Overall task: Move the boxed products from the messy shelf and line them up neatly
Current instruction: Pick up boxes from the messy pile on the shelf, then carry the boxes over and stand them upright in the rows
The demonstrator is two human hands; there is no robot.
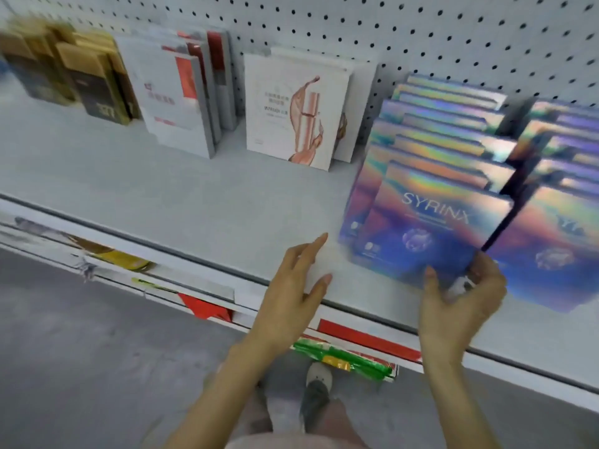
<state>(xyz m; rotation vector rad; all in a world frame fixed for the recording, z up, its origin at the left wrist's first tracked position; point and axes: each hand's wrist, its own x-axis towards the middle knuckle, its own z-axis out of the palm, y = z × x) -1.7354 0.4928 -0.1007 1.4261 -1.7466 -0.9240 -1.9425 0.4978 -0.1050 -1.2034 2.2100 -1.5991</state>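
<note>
Holographic purple SYRINX boxes (431, 222) stand in rows at the right of the white shelf (194, 196), with a second row (557, 241) beside them. My right hand (460, 306) grips the lower right corner of the front SYRINX box, thumb on its face. My left hand (295, 286) hovers open over the shelf's front edge, left of that box, fingers straight and apart. Further back stand white boxes with a copper swirl (291, 108), white and red boxes (175, 92), and gold and black boxes (81, 76) at the far left.
A pegboard wall (421, 34) backs the shelf. Below the front rail (162, 251) a lower shelf holds red and green packets (343, 358). Grey floor lies to the left, and a foot in a shoe (316, 393) shows beneath my arms.
</note>
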